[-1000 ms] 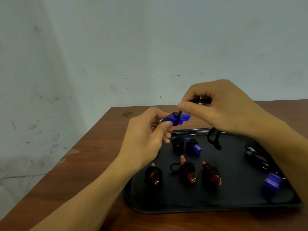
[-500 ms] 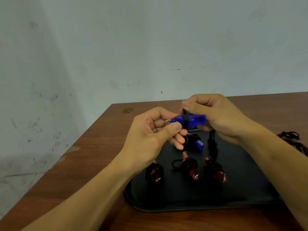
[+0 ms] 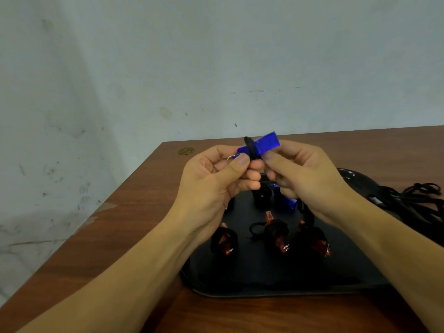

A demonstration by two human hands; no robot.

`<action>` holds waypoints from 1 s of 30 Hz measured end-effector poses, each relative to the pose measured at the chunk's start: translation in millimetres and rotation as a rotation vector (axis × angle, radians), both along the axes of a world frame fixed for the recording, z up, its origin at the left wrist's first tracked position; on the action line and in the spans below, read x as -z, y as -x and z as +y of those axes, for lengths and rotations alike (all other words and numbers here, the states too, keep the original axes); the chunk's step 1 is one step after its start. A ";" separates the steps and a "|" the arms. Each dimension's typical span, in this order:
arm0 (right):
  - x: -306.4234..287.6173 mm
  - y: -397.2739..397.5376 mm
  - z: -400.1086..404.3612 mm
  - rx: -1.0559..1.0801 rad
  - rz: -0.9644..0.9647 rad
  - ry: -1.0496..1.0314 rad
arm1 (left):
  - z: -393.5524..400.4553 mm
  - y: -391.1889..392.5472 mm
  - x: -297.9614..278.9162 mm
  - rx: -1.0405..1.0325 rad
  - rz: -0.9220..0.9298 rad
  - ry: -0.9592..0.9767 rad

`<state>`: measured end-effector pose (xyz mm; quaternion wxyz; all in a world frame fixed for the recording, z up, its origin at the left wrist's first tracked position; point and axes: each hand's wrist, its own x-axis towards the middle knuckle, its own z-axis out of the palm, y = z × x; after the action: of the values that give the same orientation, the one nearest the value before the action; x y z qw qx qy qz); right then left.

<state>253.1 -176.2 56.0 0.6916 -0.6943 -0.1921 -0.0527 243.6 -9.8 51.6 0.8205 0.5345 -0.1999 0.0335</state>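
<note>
Well left of the fingers, on the brown table [image 3: 125,231], a small brass disc [image 3: 186,151]. Next, the left hand [image 3: 211,186], curled: thumb and forefinger pinched on the ring end of a blue whistle [image 3: 266,145], its metal ring [image 3: 230,159] just beside the thumb tip. Between the 2 sets of fingertips, raised clear above a black tray [image 3: 264,280], the whistle itself, tilted up to the right, with a black cord [image 3: 249,147] wound round its middle, just beside the left thumb tip. Then the right hand [image 3: 305,183], likewise curled, gripping the whistle from the right and from below, free end poking out above the forefinger. Under the fingers, on that tray: a second blue whistle [image 3: 287,201], partly hidden beneath the right hand, and, nearer the wrists, 3 orange whistles [image 3: 276,233] in a row, each bound in black cord. Well right of the right-hand fingers, beside the tray, a heap of black cords [image 3: 413,200].
</note>
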 end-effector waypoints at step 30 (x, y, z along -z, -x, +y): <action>-9.4 6.8 -26.8 -0.008 -0.241 0.110 | 10.4 10.9 0.3 0.084 -0.234 -0.392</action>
<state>246.4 -202.9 65.5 0.6246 -0.7190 -0.2791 -0.1224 232.6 0.6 51.3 0.6728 0.6675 -0.3182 0.0214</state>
